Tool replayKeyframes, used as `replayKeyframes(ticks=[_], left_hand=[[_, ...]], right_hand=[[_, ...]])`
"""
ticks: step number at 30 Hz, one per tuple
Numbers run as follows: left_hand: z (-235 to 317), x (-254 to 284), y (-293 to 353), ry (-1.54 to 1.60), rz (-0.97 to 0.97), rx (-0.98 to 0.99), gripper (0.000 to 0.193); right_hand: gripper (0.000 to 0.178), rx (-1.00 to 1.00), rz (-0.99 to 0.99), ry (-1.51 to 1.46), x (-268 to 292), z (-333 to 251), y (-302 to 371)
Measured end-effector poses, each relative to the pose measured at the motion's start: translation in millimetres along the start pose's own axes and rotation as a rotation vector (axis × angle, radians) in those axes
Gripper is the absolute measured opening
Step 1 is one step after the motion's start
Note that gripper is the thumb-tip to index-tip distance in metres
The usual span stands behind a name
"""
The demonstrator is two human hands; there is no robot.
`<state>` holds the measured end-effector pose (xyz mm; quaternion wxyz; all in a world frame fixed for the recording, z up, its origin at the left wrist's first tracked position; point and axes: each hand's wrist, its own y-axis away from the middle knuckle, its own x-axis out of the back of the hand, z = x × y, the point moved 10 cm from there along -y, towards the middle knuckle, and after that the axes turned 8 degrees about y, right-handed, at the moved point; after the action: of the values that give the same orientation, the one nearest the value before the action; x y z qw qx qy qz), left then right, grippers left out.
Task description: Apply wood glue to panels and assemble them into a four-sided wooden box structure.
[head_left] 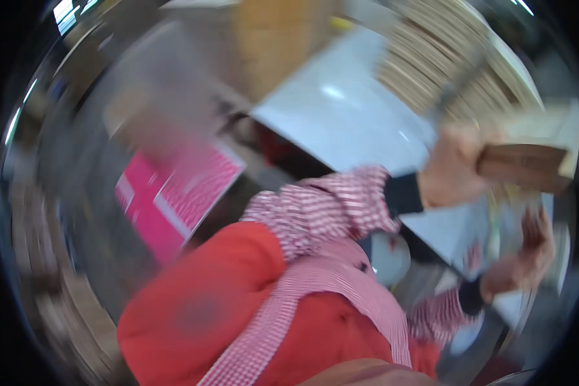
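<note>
Your L hand (453,168) is closed round one end of a flat-sided brown block, prob. card or wood (524,166), held up beyond the near edge of the glossy white table (354,109). Can't tell if the pale cream panel (553,122) behind it is attached. Your R hand (524,267) is part-open, fingers raised; too blurry to say if it's touching anything. To do this well, steady the block's free end w/ R fingertips, pref. before tilting, & stay clear of the tall tan layered stack (441,58).
</note>
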<state>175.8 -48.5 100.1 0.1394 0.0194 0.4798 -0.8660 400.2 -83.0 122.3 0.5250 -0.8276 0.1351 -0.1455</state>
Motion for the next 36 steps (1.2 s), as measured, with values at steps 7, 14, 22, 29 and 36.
replayKeyframes(ticks=[7,14,22,29,36], left_hand=[[-94.8,68.9,179.8,1.016,0.427,0.810,0.051],[-151.7,109.6,318.1,0.966,0.836,1.060,0.051],[-161.6,83.1,332.9,1.017,0.818,1.242,0.051],[-138.8,105.6,334.0,0.742,0.719,1.398,0.052],[-129.5,117.2,355.3,0.622,0.705,1.525,0.056]], right_hand=[[0.035,-0.433,-0.391,0.274,-68.0,159.8,93.3],[0.042,-0.070,-0.871,0.519,-180.3,253.2,179.8],[0.034,0.878,-0.609,0.701,-193.6,321.4,238.4],[0.029,-0.232,-0.718,0.609,-208.5,271.5,162.3],[0.031,-0.256,-0.683,0.452,-196.6,260.7,192.4]])
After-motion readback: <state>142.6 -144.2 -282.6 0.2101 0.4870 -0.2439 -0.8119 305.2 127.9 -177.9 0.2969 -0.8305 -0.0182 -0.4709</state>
